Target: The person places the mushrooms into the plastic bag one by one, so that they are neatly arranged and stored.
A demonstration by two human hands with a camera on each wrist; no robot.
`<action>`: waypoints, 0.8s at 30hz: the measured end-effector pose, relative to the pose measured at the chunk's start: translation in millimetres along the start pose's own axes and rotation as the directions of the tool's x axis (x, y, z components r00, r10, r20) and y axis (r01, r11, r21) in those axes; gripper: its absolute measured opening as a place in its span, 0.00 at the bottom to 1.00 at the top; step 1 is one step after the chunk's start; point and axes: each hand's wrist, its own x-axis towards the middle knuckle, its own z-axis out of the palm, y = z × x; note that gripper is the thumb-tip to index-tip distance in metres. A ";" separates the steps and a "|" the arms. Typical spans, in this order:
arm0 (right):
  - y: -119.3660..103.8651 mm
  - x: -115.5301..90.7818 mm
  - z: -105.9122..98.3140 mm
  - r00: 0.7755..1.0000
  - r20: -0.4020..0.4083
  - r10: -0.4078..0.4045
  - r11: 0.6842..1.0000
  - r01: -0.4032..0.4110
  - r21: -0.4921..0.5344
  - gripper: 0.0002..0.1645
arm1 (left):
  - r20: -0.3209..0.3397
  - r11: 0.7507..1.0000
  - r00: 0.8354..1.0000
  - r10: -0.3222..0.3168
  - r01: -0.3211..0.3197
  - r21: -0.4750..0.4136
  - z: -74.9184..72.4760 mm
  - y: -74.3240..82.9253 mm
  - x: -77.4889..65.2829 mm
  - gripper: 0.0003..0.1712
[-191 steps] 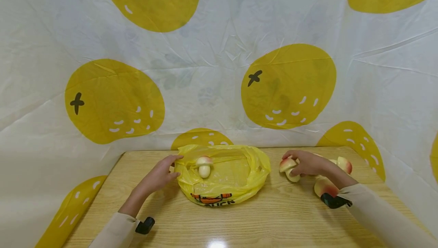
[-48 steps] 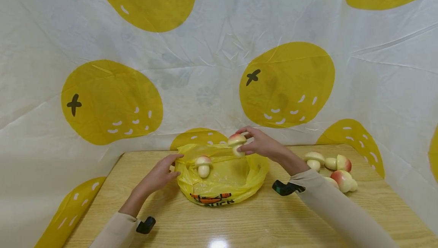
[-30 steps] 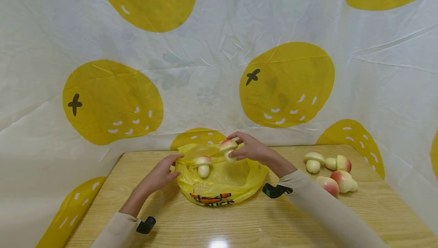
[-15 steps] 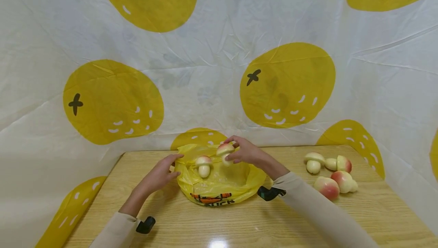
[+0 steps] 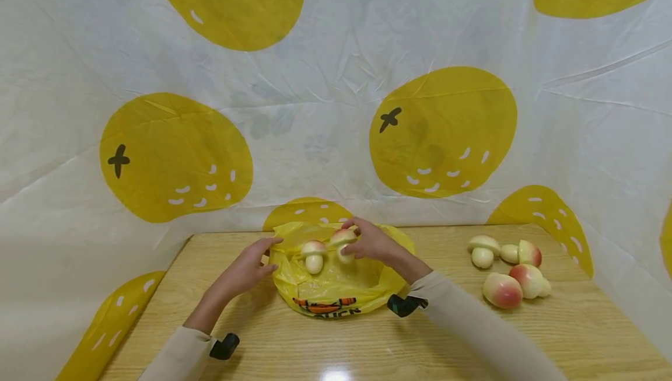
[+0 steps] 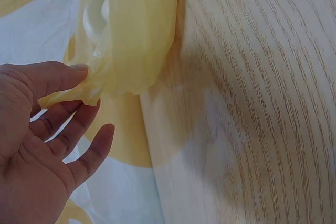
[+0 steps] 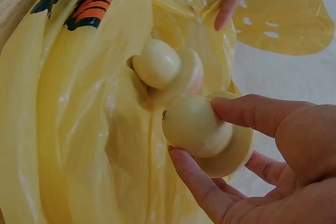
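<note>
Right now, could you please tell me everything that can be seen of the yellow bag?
The yellow bag is thin, crinkled and translucent, apparently plastic, with an orange-and-black print and partly hidden black lettering on its near side. It sits on the wooden table, its mouth spread open. The left hand pinches its rim; one mushroom lies inside. The right hand holds another mushroom at the opening; whether that one touches the bag is unclear.

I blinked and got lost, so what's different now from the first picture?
The right hand carried its mushroom left, from the right of the table over to the bag, without letting go. The left hand stays at the bag's edge; the mushroom inside and the others at the right look unmoved.
</note>
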 end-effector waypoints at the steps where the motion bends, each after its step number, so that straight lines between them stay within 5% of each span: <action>1: -0.3 -0.4 1.5 1.000 -0.003 0.001 1.000 -0.001 -0.001 0.33 | 0.000 1.000 1.000 0.001 -0.001 0.001 -0.1 0.1 -0.1 0.35; 24: 14.9 10.8 21.1 0.994 -0.105 0.017 0.976 -0.039 -0.213 0.33 | -0.010 1.000 1.000 0.000 0.000 0.011 0.5 -1.9 -1.7 0.35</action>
